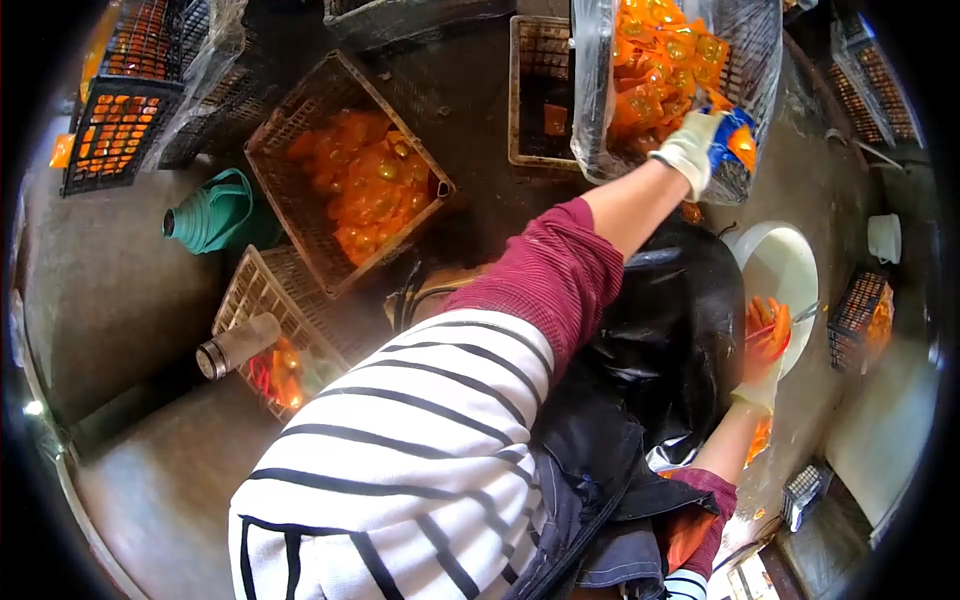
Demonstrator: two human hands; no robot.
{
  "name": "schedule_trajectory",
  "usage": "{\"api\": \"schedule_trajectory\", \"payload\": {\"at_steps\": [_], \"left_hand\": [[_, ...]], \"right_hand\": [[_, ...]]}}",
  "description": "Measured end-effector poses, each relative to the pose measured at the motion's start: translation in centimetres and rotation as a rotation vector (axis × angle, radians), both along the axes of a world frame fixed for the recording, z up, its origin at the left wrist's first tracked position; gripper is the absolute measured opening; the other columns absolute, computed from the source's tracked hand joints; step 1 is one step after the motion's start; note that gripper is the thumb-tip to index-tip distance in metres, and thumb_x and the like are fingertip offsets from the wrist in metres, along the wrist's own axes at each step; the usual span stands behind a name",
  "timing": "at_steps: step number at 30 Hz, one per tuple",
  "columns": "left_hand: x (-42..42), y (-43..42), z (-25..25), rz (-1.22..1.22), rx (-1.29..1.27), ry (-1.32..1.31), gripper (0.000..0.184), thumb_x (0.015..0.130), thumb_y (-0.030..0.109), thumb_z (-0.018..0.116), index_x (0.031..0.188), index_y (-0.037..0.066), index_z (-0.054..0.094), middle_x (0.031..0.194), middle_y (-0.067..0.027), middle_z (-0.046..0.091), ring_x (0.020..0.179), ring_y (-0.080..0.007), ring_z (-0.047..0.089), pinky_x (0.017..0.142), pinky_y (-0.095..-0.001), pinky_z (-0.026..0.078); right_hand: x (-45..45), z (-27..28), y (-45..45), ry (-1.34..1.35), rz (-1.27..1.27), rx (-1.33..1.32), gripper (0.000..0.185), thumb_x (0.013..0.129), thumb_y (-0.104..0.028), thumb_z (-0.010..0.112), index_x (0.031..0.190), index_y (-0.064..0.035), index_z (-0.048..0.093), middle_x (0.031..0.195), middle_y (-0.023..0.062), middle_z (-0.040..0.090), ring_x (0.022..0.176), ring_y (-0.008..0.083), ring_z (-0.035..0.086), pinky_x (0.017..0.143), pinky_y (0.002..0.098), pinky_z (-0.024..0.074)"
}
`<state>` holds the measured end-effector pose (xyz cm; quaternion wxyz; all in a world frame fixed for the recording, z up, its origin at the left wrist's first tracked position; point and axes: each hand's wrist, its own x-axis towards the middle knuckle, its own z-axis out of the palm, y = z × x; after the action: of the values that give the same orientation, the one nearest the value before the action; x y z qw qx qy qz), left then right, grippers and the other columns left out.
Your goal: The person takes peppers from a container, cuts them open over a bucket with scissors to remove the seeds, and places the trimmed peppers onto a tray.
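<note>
My left hand (695, 148), in a white glove with a blue coated palm, is closed on an orange packet (741, 147) at the near edge of a plastic-lined crate (752, 60). Orange packets with shiny round golden contents (660, 60) fill much of that crate. My right hand (765, 340) wears a glove with orange-red fingers and a pale cuff. It is closed over the rim area of a white bucket (800, 262), and a thin metal tool (806, 312) sticks out from its fingers. The tool's other end is hidden.
A brown crate (290, 215) of similar orange packets stands left of centre. Beside it lie a green ribbed container (212, 215) and a pale crate (240, 290) with a clear bottle (240, 345) across it. Black crates (120, 125) stand upper left. A black plastic sheet (660, 310) lies between my arms.
</note>
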<state>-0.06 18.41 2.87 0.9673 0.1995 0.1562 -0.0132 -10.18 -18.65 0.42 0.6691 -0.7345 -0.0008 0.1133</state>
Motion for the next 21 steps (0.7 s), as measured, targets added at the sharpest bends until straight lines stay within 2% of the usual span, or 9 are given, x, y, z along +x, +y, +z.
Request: {"api": "schedule_trajectory", "payload": {"at_steps": [1, 3, 5, 6, 9, 11, 15, 17, 21], "left_hand": [[2.9, -2.4, -2.7, -0.038, 0.005, -0.167, 0.030, 0.096, 0.028, 0.046, 0.105, 0.002, 0.059, 0.100, -0.0103, 0.065, 0.090, -0.0210, 0.062, 0.080, -0.0346, 0.050], [3.6, -6.5, -0.7, 0.038, -0.105, -0.276, 0.014, 0.090, 0.014, 0.055, 0.100, 0.004, 0.059, 0.082, -0.0102, 0.064, 0.069, -0.0268, 0.063, 0.060, -0.0398, 0.052], [3.4, -10.1, 0.6, -0.045, -0.144, -0.275, 0.026, 0.084, 0.019, 0.058, 0.103, 0.001, 0.059, 0.094, -0.0146, 0.067, 0.085, -0.0295, 0.065, 0.077, -0.0387, 0.051], [0.8, -9.9, 2.1, 0.006, 0.527, -0.459, 0.024, 0.084, 0.018, 0.060, 0.101, 0.001, 0.060, 0.091, -0.0141, 0.067, 0.084, -0.0289, 0.065, 0.076, -0.0383, 0.052], [-1.6, -13.8, 4.1, -0.239, 0.239, -0.193, 0.031, 0.088, 0.029, 0.062, 0.105, 0.003, 0.064, 0.091, -0.0076, 0.067, 0.086, -0.0200, 0.066, 0.074, -0.0307, 0.053], [-2.6, -15.2, 4.3, -0.228, 0.130, -0.140, 0.032, 0.087, 0.032, 0.064, 0.102, 0.005, 0.062, 0.086, -0.0051, 0.063, 0.074, -0.0153, 0.060, 0.067, -0.0290, 0.050], [-1.6, -15.7, 4.5, -0.225, 0.568, -0.375, 0.048, 0.093, 0.043, 0.054, 0.117, 0.002, 0.057, 0.109, -0.0103, 0.063, 0.105, -0.0204, 0.059, 0.091, -0.0380, 0.050], [-0.9, -16.8, 3.7, -0.340, 0.163, -0.350, 0.052, 0.093, 0.043, 0.054, 0.122, 0.000, 0.052, 0.114, -0.0118, 0.060, 0.105, -0.0233, 0.059, 0.094, -0.0381, 0.048], [0.3, -17.5, 2.1, -0.409, 0.199, -0.444, 0.056, 0.093, 0.038, 0.056, 0.125, -0.007, 0.048, 0.117, -0.0173, 0.059, 0.107, -0.0264, 0.057, 0.096, -0.0386, 0.046]], "right_hand": [[-0.4, 1.1, 0.4, 0.011, 0.006, -0.006, 0.043, 0.098, -0.027, 0.047, 0.136, -0.0098, 0.035, 0.127, 0.0177, 0.049, 0.112, 0.0304, 0.056, 0.090, 0.0394, 0.0499], [-1.0, 4.2, 2.2, 0.069, -0.024, -0.016, 0.044, 0.097, -0.030, 0.050, 0.134, -0.0099, 0.039, 0.120, 0.0167, 0.055, 0.111, 0.0271, 0.057, 0.086, 0.0356, 0.0511], [-1.5, 6.4, 4.3, 0.124, -0.079, -0.030, 0.045, 0.094, -0.034, 0.053, 0.131, -0.0091, 0.044, 0.112, 0.0153, 0.060, 0.107, 0.0241, 0.059, 0.081, 0.0322, 0.0518], [-1.5, 7.0, 4.7, 0.123, -0.104, -0.042, 0.046, 0.093, -0.036, 0.055, 0.129, -0.0084, 0.047, 0.109, 0.0145, 0.062, 0.104, 0.0230, 0.060, 0.079, 0.0310, 0.0517], [1.2, 3.6, 2.2, 0.075, -0.246, -0.210, 0.046, 0.090, -0.036, 0.060, 0.123, -0.0050, 0.053, 0.107, 0.0121, 0.063, 0.092, 0.0211, 0.065, 0.075, 0.0282, 0.0519], [-0.6, 3.0, 1.1, 0.126, -0.303, 0.114, 0.040, 0.092, -0.029, 0.058, 0.122, -0.0044, 0.053, 0.107, 0.0117, 0.062, 0.091, 0.0203, 0.064, 0.077, 0.0271, 0.0523], [-2.0, 2.8, 5.0, 0.434, -0.632, 0.560, 0.027, 0.096, -0.016, 0.052, 0.119, -0.0016, 0.053, 0.110, 0.0107, 0.059, 0.096, 0.0199, 0.062, 0.087, 0.0276, 0.0515], [-1.7, 2.4, 4.5, 0.281, -0.341, 0.345, 0.026, 0.097, -0.013, 0.051, 0.119, -0.0002, 0.052, 0.113, 0.0102, 0.057, 0.100, 0.0201, 0.060, 0.091, 0.0279, 0.0500], [-1.3, 3.1, 4.1, 0.192, -0.221, 0.275, 0.026, 0.097, -0.009, 0.049, 0.121, 0.0012, 0.051, 0.116, 0.0100, 0.056, 0.102, 0.0208, 0.060, 0.095, 0.0283, 0.0483]]}}
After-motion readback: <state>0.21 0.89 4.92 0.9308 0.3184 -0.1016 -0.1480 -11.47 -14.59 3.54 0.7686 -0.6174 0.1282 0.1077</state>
